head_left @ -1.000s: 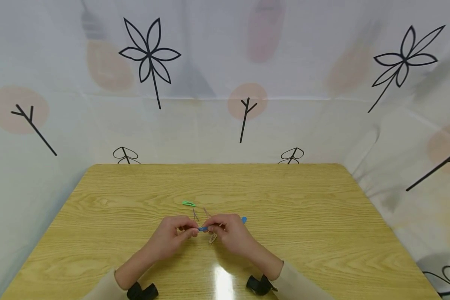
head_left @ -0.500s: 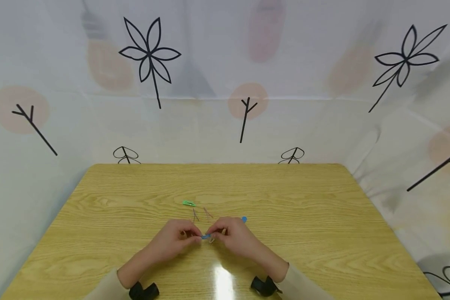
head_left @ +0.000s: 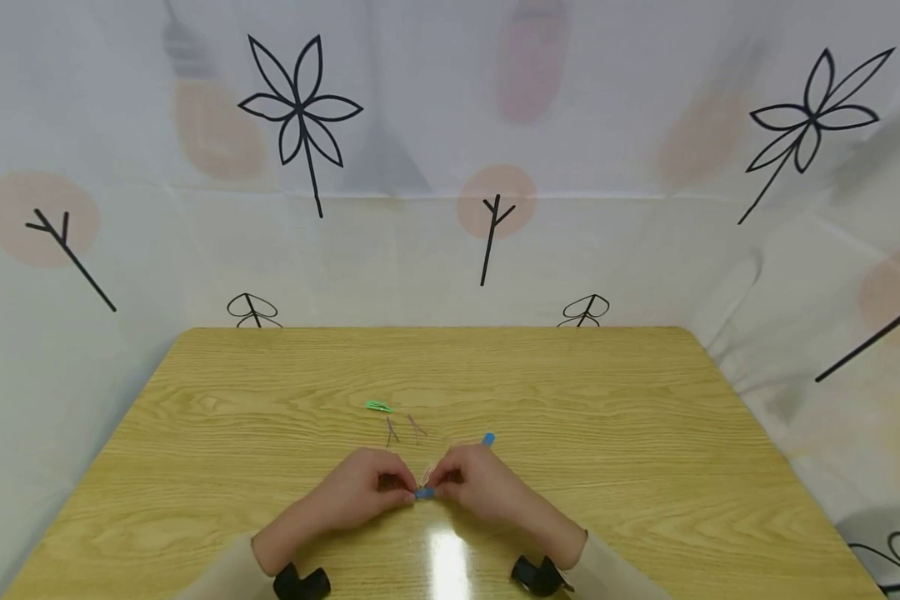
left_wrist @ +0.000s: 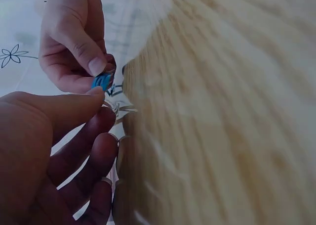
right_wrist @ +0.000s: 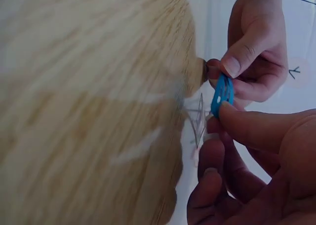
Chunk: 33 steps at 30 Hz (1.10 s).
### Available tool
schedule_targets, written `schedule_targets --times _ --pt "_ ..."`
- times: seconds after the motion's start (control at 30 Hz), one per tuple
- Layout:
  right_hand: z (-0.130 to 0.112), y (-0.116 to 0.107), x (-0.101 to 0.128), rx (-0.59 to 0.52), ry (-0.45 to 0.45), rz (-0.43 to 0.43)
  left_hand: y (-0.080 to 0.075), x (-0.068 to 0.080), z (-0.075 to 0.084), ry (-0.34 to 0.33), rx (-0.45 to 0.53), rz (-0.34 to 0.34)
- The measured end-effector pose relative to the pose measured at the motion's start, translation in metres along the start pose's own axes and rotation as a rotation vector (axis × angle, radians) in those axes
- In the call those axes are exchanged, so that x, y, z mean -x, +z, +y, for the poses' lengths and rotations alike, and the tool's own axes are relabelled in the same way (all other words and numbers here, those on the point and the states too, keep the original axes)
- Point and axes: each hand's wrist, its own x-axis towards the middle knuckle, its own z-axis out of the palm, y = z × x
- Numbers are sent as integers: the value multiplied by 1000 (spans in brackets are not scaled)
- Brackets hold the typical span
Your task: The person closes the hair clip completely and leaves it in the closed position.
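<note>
A small blue snap hair clip (head_left: 423,493) is held just above the table between both hands. My left hand (head_left: 363,490) pinches one end of it between thumb and finger, and my right hand (head_left: 483,485) pinches the other. In the right wrist view the slotted body of the blue hair clip (right_wrist: 224,94) spans the two thumbs. Between the hands lies a pale clip (head_left: 427,475), partly hidden by the fingers. Behind my right hand shows the rounded end of another blue piece (head_left: 488,438), its rest covered.
Farther back on the wooden table (head_left: 607,400) lie a green snap hair clip (head_left: 379,407) and two thin, V-shaped hairpins, a dark one (head_left: 392,431) and a pinkish one (head_left: 417,426). A patterned cloth (head_left: 420,258) surrounds the table.
Both hands have moved toward the table's near edge, still pinching the blue hair clip. The left hand has also shifted rightward. The pale clip and hairpins are less covered.
</note>
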Motion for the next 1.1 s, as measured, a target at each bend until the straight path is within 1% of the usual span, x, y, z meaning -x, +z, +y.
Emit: schedule_targets --times 0.13,0.33,0.57,0.77,0.87,1.0,1.1 --pt "1 1 0 10 5 -32 0 -2 2 -1 -46 -7" --pt "3 1 0 31 -9 -34 1 -4 4 2 -103 -12" --pt "2 1 1 26 -11 -30 1 -4 3 -10 -97 -20" --pt "3 -2 2 4 28 -35 1 -4 5 -16 -88 -22" --pt "3 -4 3 11 48 -32 0 -3 6 -23 -90 -15" --pt "4 -5 2 30 35 -5 -2 -2 8 -42 -94 5" --pt "5 -6 0 38 9 24 -4 -3 8 -47 -103 27"
